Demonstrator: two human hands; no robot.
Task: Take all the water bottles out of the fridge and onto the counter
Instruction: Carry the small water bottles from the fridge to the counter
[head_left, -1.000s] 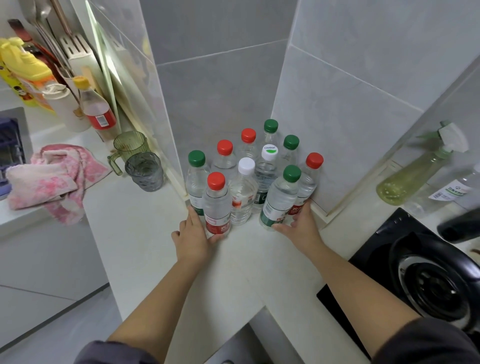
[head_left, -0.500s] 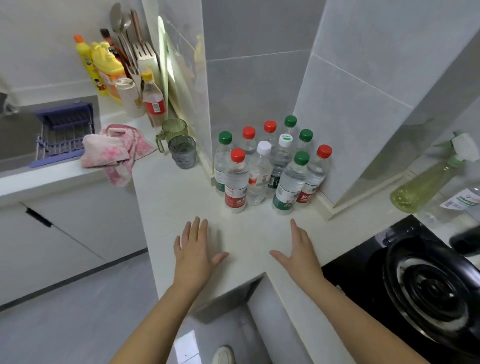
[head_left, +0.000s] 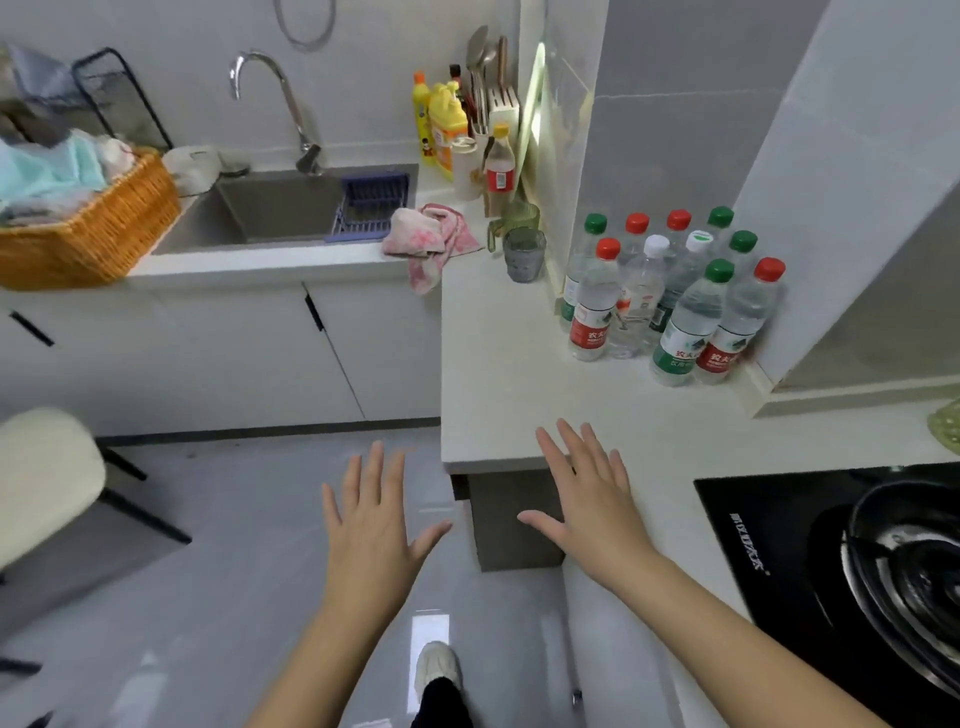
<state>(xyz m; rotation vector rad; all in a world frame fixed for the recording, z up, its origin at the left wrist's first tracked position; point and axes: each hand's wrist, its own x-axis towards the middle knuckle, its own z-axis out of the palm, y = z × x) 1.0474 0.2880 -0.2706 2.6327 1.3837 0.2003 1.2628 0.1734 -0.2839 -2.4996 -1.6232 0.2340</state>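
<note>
Several clear water bottles (head_left: 675, 306) with red, green and white caps stand packed together in the tiled corner of the white counter (head_left: 498, 374). My left hand (head_left: 371, 525) hovers over the floor, off the counter's near edge, fingers spread and holding nothing. My right hand (head_left: 587, 499) is over the counter's front corner, fingers straight and spread, also holding nothing. Both hands are well short of the bottles. No fridge is in view.
A grey glass (head_left: 524, 254) and a green mug (head_left: 514, 221) stand left of the bottles, beside a pink cloth (head_left: 431, 241). A sink (head_left: 291, 208), an orange basket (head_left: 88, 234), cleaning bottles (head_left: 447, 130) and a black stove (head_left: 852, 566) surround the area. A stool (head_left: 47, 478) stands at left.
Both hands have let go of the front bottles and drawn back from the counter. The view has swung left and backed away, bringing the sink and floor into sight.
</note>
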